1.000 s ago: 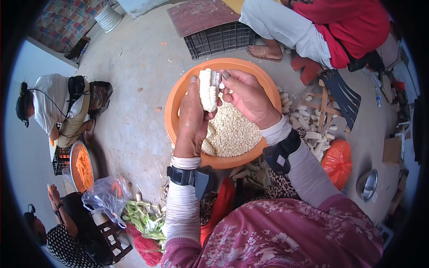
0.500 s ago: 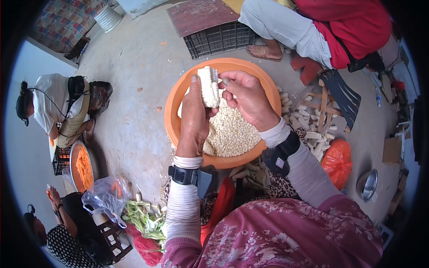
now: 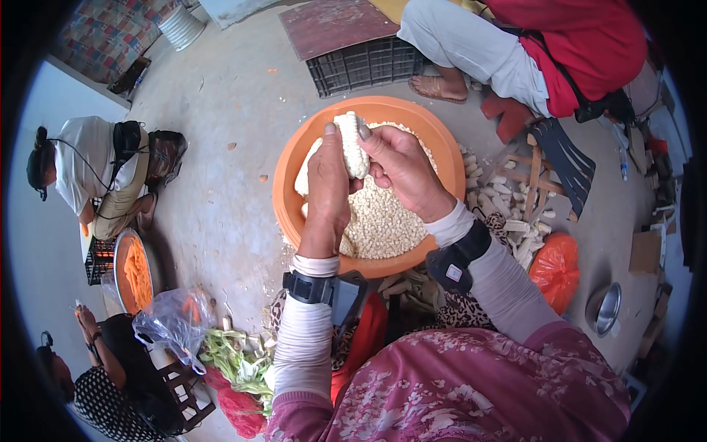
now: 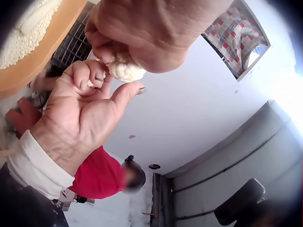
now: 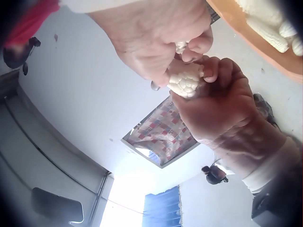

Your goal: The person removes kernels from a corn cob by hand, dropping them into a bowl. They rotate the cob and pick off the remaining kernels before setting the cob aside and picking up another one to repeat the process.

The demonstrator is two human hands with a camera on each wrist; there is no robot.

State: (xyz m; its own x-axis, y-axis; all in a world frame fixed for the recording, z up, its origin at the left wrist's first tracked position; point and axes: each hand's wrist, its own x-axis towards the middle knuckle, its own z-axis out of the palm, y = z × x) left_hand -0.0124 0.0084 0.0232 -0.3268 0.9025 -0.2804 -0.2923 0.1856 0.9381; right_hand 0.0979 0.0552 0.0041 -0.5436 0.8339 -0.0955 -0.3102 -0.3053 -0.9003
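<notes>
A white corn cob is held upright over a wide orange basin. My left hand grips it from the left, thumb along its side. From the right, my right hand has its thumb against the cob's upper part and its fingers curled in beside it. A few loose kernels show at the right hand's curled fingers in the left wrist view. The cob's rounded kernel-covered end faces the camera in the right wrist view. Below the hands, loose white kernels fill the basin, with more cobs at its left side.
Stripped cobs lie heaped right of the basin near a wooden stool. An orange bag and a metal bowl stand farther right. Green husks lie at lower left. Behind the basin is a black crate; other people sit around.
My right thumb has moved left onto the cob, and the bare strip seen on the cob's right side is now covered or turned away. The left hand keeps its grip.
</notes>
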